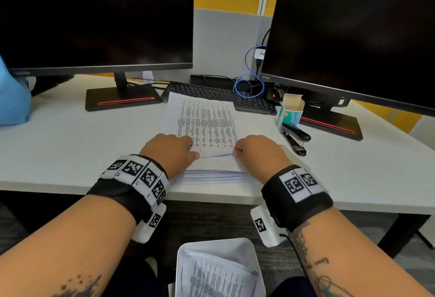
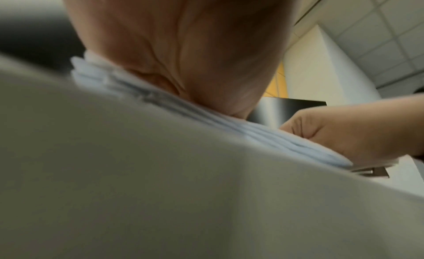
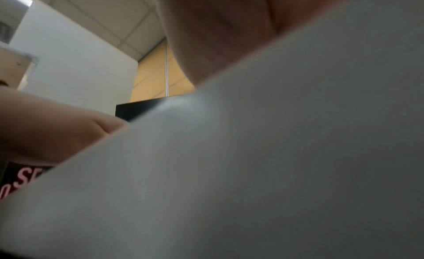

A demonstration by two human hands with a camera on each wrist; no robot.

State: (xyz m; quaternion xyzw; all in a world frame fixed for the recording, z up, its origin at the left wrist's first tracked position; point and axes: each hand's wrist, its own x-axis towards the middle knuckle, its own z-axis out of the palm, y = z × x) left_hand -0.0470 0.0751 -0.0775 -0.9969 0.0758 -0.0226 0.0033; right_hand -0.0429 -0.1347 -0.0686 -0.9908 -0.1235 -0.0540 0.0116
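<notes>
Evidently peeling sheets, right hand's [image 1: 256,153] grip pinches the paper stack [image 1: 207,122] at the surface's [image 1: 94,146] near edge; left hand [image 1: 169,153] steadies, grip unclear.

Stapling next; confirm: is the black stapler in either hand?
No, the black stapler lies untouched on the white desk, right of the right hand.

Office desk, items counted.
2 monitors: left monitor [image 1: 94,14] at 10 o'clock, right monitor [image 1: 353,37] at 2. 1 keyboard [image 1: 219,95] at 12. 1 paper stack [image 1: 207,117], centre. 1 stapler [image 1: 297,133] + 1 staple box [image 1: 290,110] at 3. 2 hands: left hand [image 1: 169,150], right hand [image 1: 259,152]. 1 bin [image 1: 186,247] at 6.
</notes>
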